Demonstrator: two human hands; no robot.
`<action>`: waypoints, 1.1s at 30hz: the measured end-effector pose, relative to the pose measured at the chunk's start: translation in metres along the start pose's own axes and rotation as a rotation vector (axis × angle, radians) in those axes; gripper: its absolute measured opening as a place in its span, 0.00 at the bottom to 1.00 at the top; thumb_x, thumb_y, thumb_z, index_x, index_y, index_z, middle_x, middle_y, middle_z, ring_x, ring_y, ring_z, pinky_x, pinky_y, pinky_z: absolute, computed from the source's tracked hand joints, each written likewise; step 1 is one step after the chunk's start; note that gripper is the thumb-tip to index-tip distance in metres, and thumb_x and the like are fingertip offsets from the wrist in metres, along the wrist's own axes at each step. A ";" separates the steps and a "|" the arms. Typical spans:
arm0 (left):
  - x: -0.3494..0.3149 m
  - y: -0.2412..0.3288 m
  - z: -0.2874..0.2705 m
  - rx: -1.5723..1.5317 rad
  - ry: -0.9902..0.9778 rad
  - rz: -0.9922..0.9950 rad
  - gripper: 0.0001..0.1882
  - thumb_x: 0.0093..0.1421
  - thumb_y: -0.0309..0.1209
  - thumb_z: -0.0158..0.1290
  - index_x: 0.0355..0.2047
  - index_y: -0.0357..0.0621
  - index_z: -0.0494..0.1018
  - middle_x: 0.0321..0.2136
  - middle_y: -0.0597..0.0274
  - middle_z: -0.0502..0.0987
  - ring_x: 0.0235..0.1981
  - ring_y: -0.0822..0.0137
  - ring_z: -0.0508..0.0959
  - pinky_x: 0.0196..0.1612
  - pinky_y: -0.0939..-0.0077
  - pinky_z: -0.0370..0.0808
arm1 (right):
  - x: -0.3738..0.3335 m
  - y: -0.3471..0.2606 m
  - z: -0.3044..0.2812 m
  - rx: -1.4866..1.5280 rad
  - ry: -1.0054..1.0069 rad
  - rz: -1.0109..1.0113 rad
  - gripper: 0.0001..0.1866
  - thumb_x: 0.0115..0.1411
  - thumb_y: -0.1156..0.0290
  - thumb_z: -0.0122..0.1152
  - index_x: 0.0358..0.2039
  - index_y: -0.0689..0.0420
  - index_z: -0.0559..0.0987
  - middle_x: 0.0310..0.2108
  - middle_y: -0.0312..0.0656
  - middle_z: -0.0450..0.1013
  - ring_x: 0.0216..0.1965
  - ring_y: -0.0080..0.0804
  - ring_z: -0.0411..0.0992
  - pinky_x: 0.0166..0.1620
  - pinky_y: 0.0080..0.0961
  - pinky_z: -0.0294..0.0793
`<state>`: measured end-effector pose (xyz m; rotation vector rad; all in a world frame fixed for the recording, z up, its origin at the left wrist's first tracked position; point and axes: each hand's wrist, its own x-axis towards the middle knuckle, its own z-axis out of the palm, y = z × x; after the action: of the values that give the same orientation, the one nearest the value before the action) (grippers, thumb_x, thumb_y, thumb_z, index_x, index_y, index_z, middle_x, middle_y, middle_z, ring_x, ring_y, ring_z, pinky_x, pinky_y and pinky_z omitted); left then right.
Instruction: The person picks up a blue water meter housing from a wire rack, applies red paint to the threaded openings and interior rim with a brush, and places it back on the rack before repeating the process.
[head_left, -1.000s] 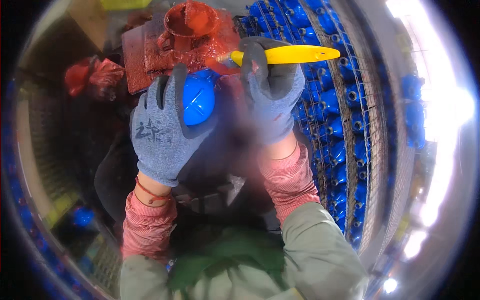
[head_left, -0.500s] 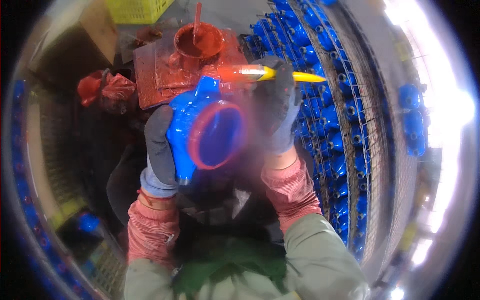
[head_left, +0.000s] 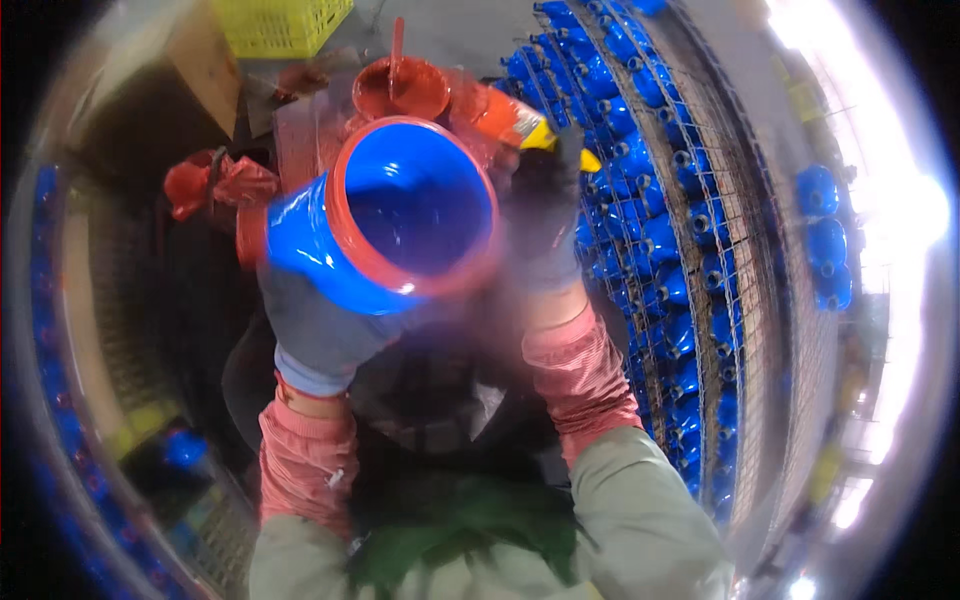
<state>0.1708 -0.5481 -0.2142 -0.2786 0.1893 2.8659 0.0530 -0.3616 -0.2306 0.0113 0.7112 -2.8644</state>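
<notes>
Down at the near edge, two grey-green sleeves (head_left: pixel 645 500) run up into pink striped cuffs (head_left: pixel 583 375), and on we go to the gloved hands! The left hand (head_left: pixel 325 325) is grasping a hollow blue casting (head_left: pixel 355 245) from its near side, most of its fingers hidden behind. And there's that casting, centre stage, tilted so its wide red-ringed mouth faces up at the viewer, more red showing at its left end. To the right, the right hand (head_left: pixel 545 210), dark and blurred, is clenched round a yellow-handled brush (head_left: pixel 540 137), red head pointing left. A pale label (head_left: pixel 526 122) sits between head and handle, its print too blurred to read. Left of the casting, a crumpled red bag (head_left: pixel 240 185); along the right, a wire rack (head_left: pixel 693 235) packed with glossy blue castings (head_left: pixel 655 237). Beyond, a red-smeared board (head_left: pixel 295 135), then a red cup (head_left: pixel 425 92) with a red stick (head_left: pixel 397 50) upright inside. Far left, a cardboard box (head_left: pixel 205 70); farther still, a yellow crate (head_left: pixel 270 28).
</notes>
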 end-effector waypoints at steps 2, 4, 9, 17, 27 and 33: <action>0.000 0.002 0.018 0.083 -0.057 -0.012 0.31 0.59 0.51 0.51 0.53 0.39 0.68 0.50 0.47 0.73 0.48 0.54 0.76 0.48 0.62 0.74 | -0.007 -0.004 0.017 -0.096 -0.028 -0.021 0.22 0.62 0.48 0.55 0.44 0.53 0.74 0.35 0.34 0.74 0.29 0.23 0.72 0.31 0.20 0.72; 0.019 0.000 -0.004 0.605 0.044 0.232 0.29 0.59 0.49 0.52 0.52 0.38 0.69 0.49 0.47 0.74 0.47 0.55 0.77 0.47 0.63 0.74 | -0.018 -0.004 0.031 -0.312 -0.023 -0.228 0.21 0.63 0.51 0.55 0.46 0.56 0.74 0.37 0.36 0.74 0.32 0.22 0.73 0.32 0.19 0.72; 0.013 -0.018 -0.002 2.095 0.307 0.704 0.33 0.48 0.43 0.63 0.52 0.42 0.69 0.44 0.48 0.75 0.43 0.51 0.77 0.46 0.63 0.74 | -0.020 0.002 0.036 -0.777 -0.050 -0.423 0.18 0.64 0.58 0.52 0.41 0.61 0.76 0.27 0.35 0.72 0.23 0.17 0.64 0.24 0.16 0.62; 0.012 -0.033 -0.001 2.356 0.332 0.751 0.36 0.46 0.43 0.64 0.55 0.47 0.67 0.47 0.48 0.73 0.46 0.47 0.75 0.47 0.59 0.73 | -0.022 -0.004 0.026 -1.451 -0.240 -0.781 0.08 0.58 0.70 0.62 0.35 0.61 0.77 0.24 0.38 0.74 0.24 0.23 0.72 0.28 0.21 0.71; 0.011 -0.013 0.001 0.954 0.211 0.266 0.19 0.60 0.33 0.53 0.48 0.32 0.71 0.39 0.59 0.78 0.39 0.71 0.77 0.44 0.74 0.74 | -0.028 -0.016 0.038 -0.878 -0.164 -0.550 0.10 0.61 0.70 0.59 0.37 0.65 0.74 0.29 0.42 0.75 0.28 0.26 0.74 0.28 0.19 0.73; 0.019 -0.018 -0.035 0.237 0.188 0.192 0.33 0.62 0.48 0.46 0.57 0.33 0.62 0.46 0.46 0.76 0.47 0.52 0.77 0.53 0.55 0.73 | -0.010 0.000 0.020 -0.661 -0.243 -0.461 0.17 0.65 0.58 0.54 0.42 0.61 0.73 0.32 0.43 0.75 0.24 0.26 0.72 0.24 0.22 0.70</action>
<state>0.1640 -0.5315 -0.2545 -0.5074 0.6185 2.9625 0.0638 -0.3692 -0.2127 -0.6532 1.7414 -2.7767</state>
